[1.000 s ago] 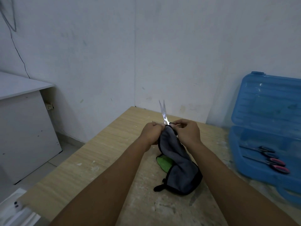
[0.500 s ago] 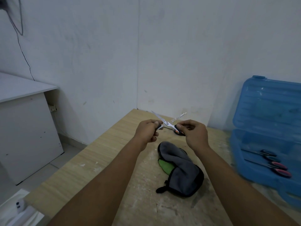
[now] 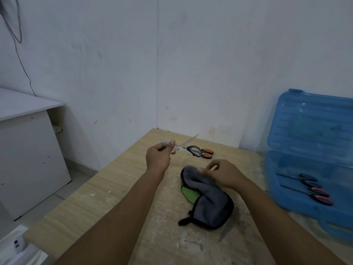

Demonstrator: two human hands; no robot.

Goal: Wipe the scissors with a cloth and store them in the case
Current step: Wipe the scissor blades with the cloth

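Pinching one blade of the scissors [image 3: 191,150] between thumb and curled fingers, the left hand [image 3: 158,158] holds them above the far corner of the table [image 3: 114,188]. Their blades are spread wide, the free one pointing up and right toward the wall, and the black and orange handles stick out to the right of the hand. Whether the handles touch the tabletop is unclear.

The right hand [image 3: 225,175] is blurred, with its fingers curled, over the far end of the cloth [image 3: 212,203]. I cannot tell whether it has hold of the fabric or only touches it. This cloth is grey with black edging and a green patch showing at its left side, and it lies bunched near the middle of the table.

By the right edge stands the blue case [image 3: 309,131], open, its lid raised against the wall. Its lower half contains a dark-handled pair [image 3: 303,178] and a pink-handled pair [image 3: 317,195], side by side, blades pointing left.
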